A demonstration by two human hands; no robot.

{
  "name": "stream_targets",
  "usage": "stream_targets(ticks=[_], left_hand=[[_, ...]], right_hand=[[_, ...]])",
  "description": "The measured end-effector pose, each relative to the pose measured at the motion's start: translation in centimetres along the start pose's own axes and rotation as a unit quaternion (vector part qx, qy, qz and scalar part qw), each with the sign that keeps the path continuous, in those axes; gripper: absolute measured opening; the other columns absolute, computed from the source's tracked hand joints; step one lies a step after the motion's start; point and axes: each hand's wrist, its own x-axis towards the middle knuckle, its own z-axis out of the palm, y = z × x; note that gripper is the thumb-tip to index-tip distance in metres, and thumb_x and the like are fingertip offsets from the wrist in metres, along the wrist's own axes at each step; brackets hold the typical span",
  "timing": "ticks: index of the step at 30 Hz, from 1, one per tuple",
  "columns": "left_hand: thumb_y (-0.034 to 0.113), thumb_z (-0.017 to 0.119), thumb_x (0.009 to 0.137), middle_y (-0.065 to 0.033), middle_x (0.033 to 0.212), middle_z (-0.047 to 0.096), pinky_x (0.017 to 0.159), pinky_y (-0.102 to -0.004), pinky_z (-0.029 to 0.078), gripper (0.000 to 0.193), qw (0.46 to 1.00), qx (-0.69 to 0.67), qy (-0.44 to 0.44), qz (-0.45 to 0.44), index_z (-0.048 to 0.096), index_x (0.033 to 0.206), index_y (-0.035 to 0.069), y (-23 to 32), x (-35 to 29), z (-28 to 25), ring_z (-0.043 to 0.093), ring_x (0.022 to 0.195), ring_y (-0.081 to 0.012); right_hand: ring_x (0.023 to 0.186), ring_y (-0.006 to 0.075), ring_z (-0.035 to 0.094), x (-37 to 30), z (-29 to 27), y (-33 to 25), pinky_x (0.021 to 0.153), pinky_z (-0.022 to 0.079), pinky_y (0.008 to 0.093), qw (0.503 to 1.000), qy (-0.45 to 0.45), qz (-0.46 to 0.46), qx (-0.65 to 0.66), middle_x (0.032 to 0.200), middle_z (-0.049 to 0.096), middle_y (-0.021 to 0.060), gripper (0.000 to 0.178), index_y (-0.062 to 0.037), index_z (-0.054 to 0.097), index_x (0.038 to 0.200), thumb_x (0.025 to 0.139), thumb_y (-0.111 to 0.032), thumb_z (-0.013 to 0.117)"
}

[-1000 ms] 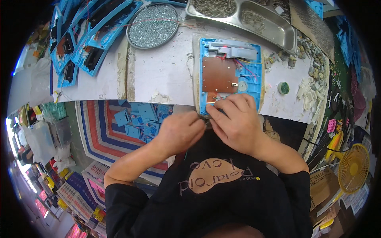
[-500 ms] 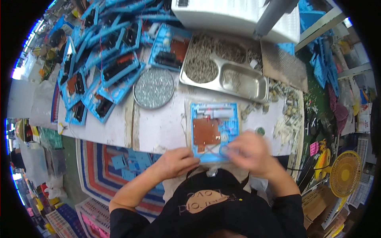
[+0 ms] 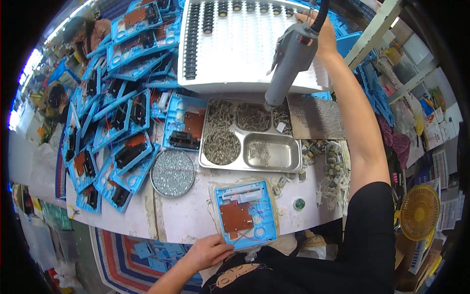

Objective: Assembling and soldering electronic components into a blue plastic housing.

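Note:
A blue plastic casing (image 3: 263,215) lies on the table in front of me, holding a brown circuit board (image 3: 235,216), a grey strip-like part and thin wires. My left hand (image 3: 210,252) has its fingers bent together at the casing's near left corner, gripping its edge. My right hand (image 3: 324,35) is stretched far forward over the white foam tray (image 3: 235,54), at the end of a row of black cylindrical parts (image 3: 263,9). Fingertips show beside that row, but a hanging grey electric screwdriver (image 3: 289,61) and its cable hide much of the grip.
Left of the casing stands a round dish of small silvery pieces (image 3: 172,173). A steel compartment tray (image 3: 299,161) with screws sits beyond. Blue casings (image 3: 129,157) are piled at the left. Small loose parts (image 3: 330,171) and a green round piece (image 3: 299,204) lie right.
My right hand has left the casing and reached up to the foam tray. My view has shifted forward, showing the tray's rows. My left hand stays by the casing's corner.

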Motion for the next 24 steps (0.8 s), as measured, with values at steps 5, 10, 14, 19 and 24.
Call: stream_targets(ticks=[5,10,14,19,24], left_hand=[[0.013,0.083,0.081,-0.0060,0.081,0.061,0.060,-0.0360,0.054,0.020,1.000,-0.004,0.003,-0.012,0.075,0.098,0.010,0.1,0.2,0.0,0.066,0.072,-0.0247],[0.009,0.086,0.077,-0.0063,0.081,0.062,0.060,-0.0357,0.054,0.026,1.000,-0.002,0.012,0.000,0.076,0.100,0.010,0.3,0.4,-0.1,0.065,0.070,-0.0247],[0.007,0.086,0.076,-0.0065,0.080,0.061,0.060,-0.0367,0.054,0.025,0.999,0.026,0.025,0.000,0.075,0.098,0.010,0.1,-0.1,0.1,0.065,0.071,-0.0259],[0.004,0.086,0.074,-0.0067,0.081,0.060,0.058,-0.0362,0.051,0.029,0.999,0.024,0.037,-0.012,0.074,0.099,0.010,0.0,-0.5,0.4,0.063,0.070,-0.0251],[0.004,0.085,0.074,-0.0069,0.083,0.060,0.059,-0.0366,0.051,0.027,0.999,0.005,0.039,-0.001,0.073,0.098,0.009,0.1,0.2,0.6,0.063,0.072,-0.0256]], right_hand=[[0.079,0.0173,0.070,1.4,-0.8,3.2,0.075,0.053,0.0310,0.948,0.064,-0.134,-0.280,0.087,0.072,0.0059,0.020,-0.0033,0.074,0.098,0.095,-0.022,0.067],[0.089,0.0217,0.068,3.6,-1.8,1.4,0.080,0.053,0.0300,0.704,0.024,-0.313,-0.637,0.101,0.072,0.0131,0.020,0.0014,0.069,0.108,0.098,-0.011,0.056],[0.089,0.0190,0.067,0.3,-1.3,-2.5,0.080,0.052,0.0300,0.899,0.024,-0.145,-0.412,0.099,0.072,0.0099,0.016,-0.0009,0.071,0.103,0.094,-0.010,0.062],[0.090,0.0156,0.064,-16.7,0.3,-12.2,0.081,0.050,0.0299,0.979,-0.108,0.093,-0.142,0.096,0.071,0.0059,0.010,-0.0038,0.074,0.097,0.090,-0.009,0.068],[0.097,0.0263,0.061,-37.2,4.5,-16.4,0.082,0.050,0.0368,0.911,-0.387,0.074,-0.121,0.092,0.067,0.0064,0.015,-0.0085,0.074,0.095,0.081,-0.006,0.076]])
